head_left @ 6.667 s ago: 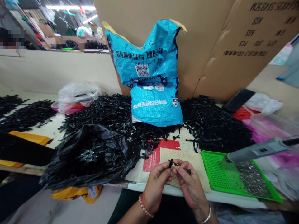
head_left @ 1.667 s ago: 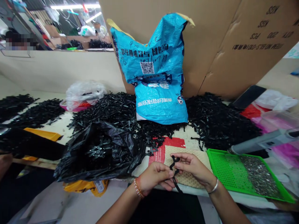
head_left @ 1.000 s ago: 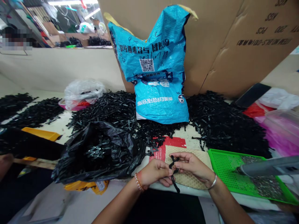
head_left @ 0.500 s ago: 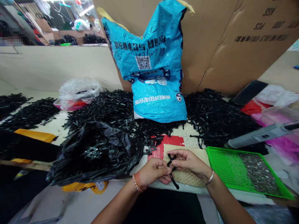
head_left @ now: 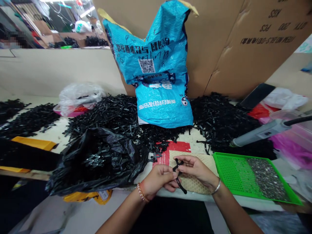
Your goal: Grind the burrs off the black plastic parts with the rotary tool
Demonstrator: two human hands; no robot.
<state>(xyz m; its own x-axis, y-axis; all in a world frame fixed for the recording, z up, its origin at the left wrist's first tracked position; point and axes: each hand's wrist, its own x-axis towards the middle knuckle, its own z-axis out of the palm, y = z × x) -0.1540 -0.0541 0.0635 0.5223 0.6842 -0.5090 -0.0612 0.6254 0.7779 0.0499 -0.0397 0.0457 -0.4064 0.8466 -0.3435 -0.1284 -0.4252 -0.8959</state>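
My left hand [head_left: 157,180] and my right hand [head_left: 197,169] meet over a tan honeycomb mat [head_left: 195,185] at the table's front edge. Between their fingertips they pinch small black plastic strips [head_left: 178,174], crossed over each other; one end hangs down toward me. Both wrists wear bracelets. A big heap of the same black strips [head_left: 219,123] spreads across the table behind the mat.
A blue woven sack [head_left: 158,68] stands against cardboard at the back. A black plastic bag [head_left: 97,159] of parts lies left of my hands. A green perforated tray [head_left: 234,175] with small metal bits sits to the right, a grey power tool [head_left: 263,131] hanging above it.
My hands stay together on the black strips, turning them slightly. The grey tool on the right has swung upward and back. The view has shifted a little.
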